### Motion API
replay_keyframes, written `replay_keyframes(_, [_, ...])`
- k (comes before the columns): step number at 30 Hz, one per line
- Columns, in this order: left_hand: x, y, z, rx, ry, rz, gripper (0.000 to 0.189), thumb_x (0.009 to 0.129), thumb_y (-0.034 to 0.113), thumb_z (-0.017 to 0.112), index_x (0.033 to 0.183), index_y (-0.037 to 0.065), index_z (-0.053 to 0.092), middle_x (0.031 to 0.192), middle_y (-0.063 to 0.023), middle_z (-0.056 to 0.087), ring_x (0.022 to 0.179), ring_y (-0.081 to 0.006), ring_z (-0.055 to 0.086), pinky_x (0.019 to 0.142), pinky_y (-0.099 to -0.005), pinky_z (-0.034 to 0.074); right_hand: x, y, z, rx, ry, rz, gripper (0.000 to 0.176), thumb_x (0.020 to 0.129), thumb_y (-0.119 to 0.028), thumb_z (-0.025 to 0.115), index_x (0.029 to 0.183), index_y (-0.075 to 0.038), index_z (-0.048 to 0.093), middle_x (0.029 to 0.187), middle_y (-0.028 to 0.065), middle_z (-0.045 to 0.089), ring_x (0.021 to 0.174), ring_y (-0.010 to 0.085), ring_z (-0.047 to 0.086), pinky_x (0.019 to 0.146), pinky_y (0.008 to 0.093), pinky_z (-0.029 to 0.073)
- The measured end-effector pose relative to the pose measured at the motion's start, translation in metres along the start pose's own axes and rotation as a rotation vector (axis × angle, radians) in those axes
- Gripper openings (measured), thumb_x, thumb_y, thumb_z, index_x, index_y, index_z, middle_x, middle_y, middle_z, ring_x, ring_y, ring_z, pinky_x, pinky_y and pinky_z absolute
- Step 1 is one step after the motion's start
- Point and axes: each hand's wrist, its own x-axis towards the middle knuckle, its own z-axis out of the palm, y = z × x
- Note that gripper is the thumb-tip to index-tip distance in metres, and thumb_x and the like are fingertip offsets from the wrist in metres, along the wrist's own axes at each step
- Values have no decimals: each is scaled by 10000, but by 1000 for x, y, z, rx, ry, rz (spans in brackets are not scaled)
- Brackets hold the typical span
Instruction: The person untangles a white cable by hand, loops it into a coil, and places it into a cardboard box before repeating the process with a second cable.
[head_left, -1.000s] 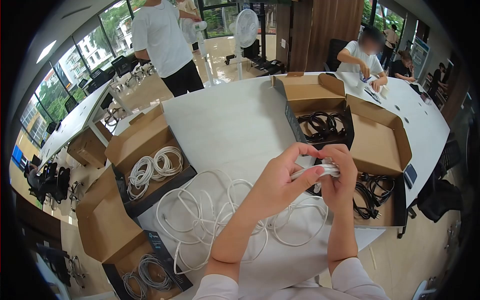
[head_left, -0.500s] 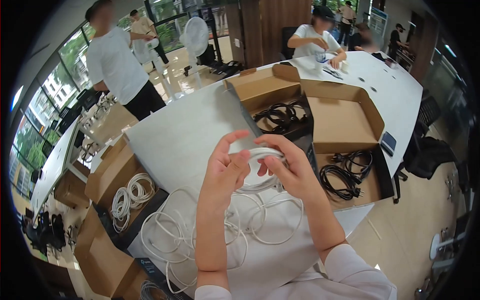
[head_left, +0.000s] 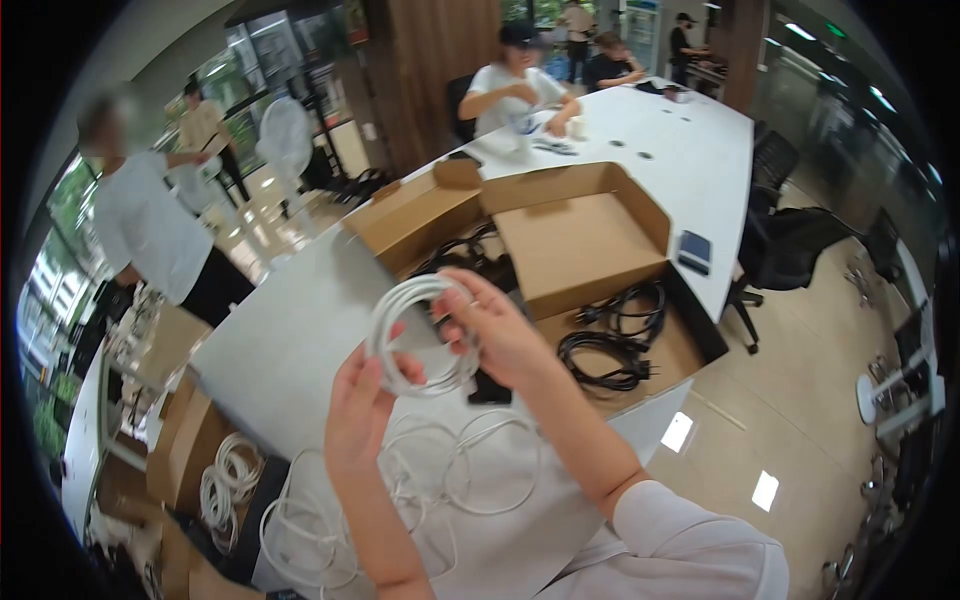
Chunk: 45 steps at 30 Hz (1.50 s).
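A white cable coil (head_left: 392, 300) is held above the table (head_left: 290, 330). The left hand (head_left: 362, 412) has its fingers curled shut on the coil's 7 o'clock edge. The right hand (head_left: 495, 335) pinches the 3 o'clock side, seemingly to keep the loops stacked. Loose white cable (head_left: 480, 470) lies at 6 o'clock, and black cables (head_left: 600, 352) sit boxed at 3 o'clock.

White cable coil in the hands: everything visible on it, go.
The white cable coil is thin, round, plastic-looking cord wound into several turns that form one roughly circular loop. It is held up above the white table, its open face tilted toward the camera. The left hand pinches its lower left side and the right hand grips its right side. Below it, loose white cable lies in loops on the table. No connector is visible on the coil.
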Motion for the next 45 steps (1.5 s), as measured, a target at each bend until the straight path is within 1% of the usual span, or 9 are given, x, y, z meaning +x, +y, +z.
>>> replay_keyframes(8, [-5, 0, 9, -322, 32, -47, 595, 1011, 490, 289, 1174, -27, 534, 528, 27, 377, 500, -128, 405, 668, -290, 412, -9, 1, 17, -132, -39, -68, 296, 986, -216, 516, 1242, -69, 487, 895, -4, 546, 645, 62, 507, 539, 213, 397])
replay_keyframes(14, [-6, -3, -6, -472, 1, -32, 485, 1007, 478, 343, 983, 47, 563, 505, 83, 199, 462, -68, 218, 568, -264, 297, -14, -5, 23, -14, -83, 38, 267, 976, -213, 538, 1197, -74, 483, 882, -17, 526, 644, 54, 486, 556, 225, 397])
replay_keyframes(20, [5, -11, 18, -70, 250, 88, 527, 1003, 502, 328, 1078, 31, 552, 615, 14, 445, 570, -114, 427, 695, -303, 409, -26, -19, 34, -103, 15, -131, 262, 964, -168, 553, 1191, -63, 476, 898, -13, 528, 629, 42, 461, 544, 205, 387])
replay_keyframes(24, [15, -17, 27, 74, 420, 249, 595, 1003, 514, 295, 1260, 6, 466, 1099, -111, 572, 994, -181, 528, 942, -330, 376, -38, -29, 36, -152, 113, -381, 256, 958, -137, 553, 1190, -69, 469, 918, -3, 547, 628, 37, 465, 541, 192, 392])
replay_keyframes(31, [26, -15, -4, -292, 425, 58, 472, 988, 442, 379, 1251, 68, 499, 1091, -75, 597, 958, -171, 549, 873, -342, 423, 4, -13, -26, 560, -43, 263, 187, 985, -234, 505, 1092, -82, 524, 858, -18, 542, 671, 88, 494, 581, 269, 434])
replay_keyframes(35, [29, -17, -42, -522, 248, -123, 447, 981, 387, 353, 1242, 52, 491, 1154, -97, 599, 1060, -226, 559, 949, -373, 409, -4, -12, 4, 618, -121, 309, 209, 1004, -251, 454, 1075, -72, 533, 849, -14, 539, 674, 89, 487, 601, 264, 430])
replay_keyframes(38, [-13, 4, -11, -229, 372, -55, 466, 974, 410, 360, 1238, 52, 499, 1130, -98, 608, 1039, -236, 569, 942, -379, 417, -14, -1, 18, 498, -125, 277, 185, 987, -247, 494, 1050, -76, 532, 841, -3, 551, 658, 91, 487, 607, 271, 425])
replay_keyframes(41, [-60, 28, -8, -325, 317, -119, 488, 962, 435, 379, 1231, 49, 507, 1116, -99, 608, 1026, -239, 569, 924, -387, 424, -21, 0, 33, 407, -104, 236, 135, 960, -222, 543, 999, -93, 536, 828, 1, 564, 635, 101, 492, 597, 285, 424])
replay_keyframes(45, [-114, 54, -26, -378, 539, 94, 438, 939, 377, 443, 1215, 46, 519, 1081, -107, 600, 980, -231, 570, 898, -383, 435, -30, 1, 48, 439, -201, 255, 119, 972, -217, 502, 995, -106, 538, 832, -2, 558, 641, 112, 492, 593, 288, 418])
